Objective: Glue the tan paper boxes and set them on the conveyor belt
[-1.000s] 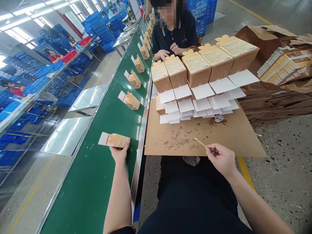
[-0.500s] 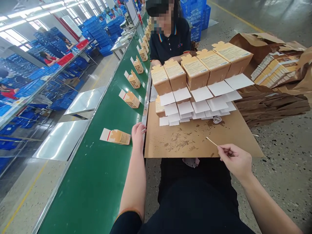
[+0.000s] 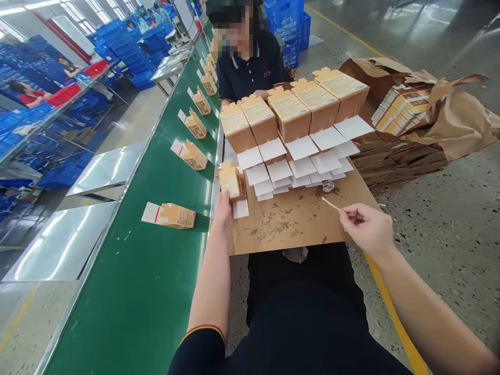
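Observation:
My left hand [image 3: 223,209] is closed on the lower left edge of a small tan carton [image 3: 230,180]. Its white flap hangs over the cardboard sheet [image 3: 281,224]. Between the fingertips of my right hand [image 3: 367,226] is a thin cotton swab [image 3: 331,203], its tip pointing left above the cardboard. A small clear round dish [image 3: 328,186] sits beyond the tip, with wet spots around it. Stacked tan cartons [image 3: 291,112] stand at the far side of the cardboard, white flaps toward me.
Along my left runs a green conveyor belt [image 3: 156,281] bearing a row of cartons, the nearest carton [image 3: 177,215] lying on its side. Across the stack sits another person [image 3: 250,62]. Brown paper [image 3: 394,153] with banded flat cartons [image 3: 402,108] lies at right.
My left hand has moved from the belt's edge onto the small carton, which has shifted out from the stack toward me. My right hand still holds the cotton swab. The view has turned slightly.

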Motion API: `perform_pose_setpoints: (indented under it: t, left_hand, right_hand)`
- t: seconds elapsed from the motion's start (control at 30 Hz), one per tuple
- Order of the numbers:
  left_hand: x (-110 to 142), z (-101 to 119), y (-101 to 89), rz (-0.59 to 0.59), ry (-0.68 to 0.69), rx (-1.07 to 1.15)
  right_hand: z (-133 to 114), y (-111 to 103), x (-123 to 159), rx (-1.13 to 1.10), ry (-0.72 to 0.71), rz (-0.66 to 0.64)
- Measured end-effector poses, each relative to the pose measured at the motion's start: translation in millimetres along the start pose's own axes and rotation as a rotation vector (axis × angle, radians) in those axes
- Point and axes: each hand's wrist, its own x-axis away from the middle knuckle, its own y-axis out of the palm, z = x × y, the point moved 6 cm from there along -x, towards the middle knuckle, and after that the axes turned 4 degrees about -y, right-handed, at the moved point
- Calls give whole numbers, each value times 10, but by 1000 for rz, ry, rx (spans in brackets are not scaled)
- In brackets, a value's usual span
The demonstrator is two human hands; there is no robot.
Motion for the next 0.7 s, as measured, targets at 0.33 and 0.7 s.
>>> perform_pose_setpoints:
  t: [0.33, 0.7]
  left_hand:
    - [1151, -229, -162, -133, -68, 194]
    - [1260, -319, 70, -113, -107, 70]
  right_hand:
    - [539, 259, -979, 238, -92, -302]
    - [330, 194, -524, 74, 6, -268]
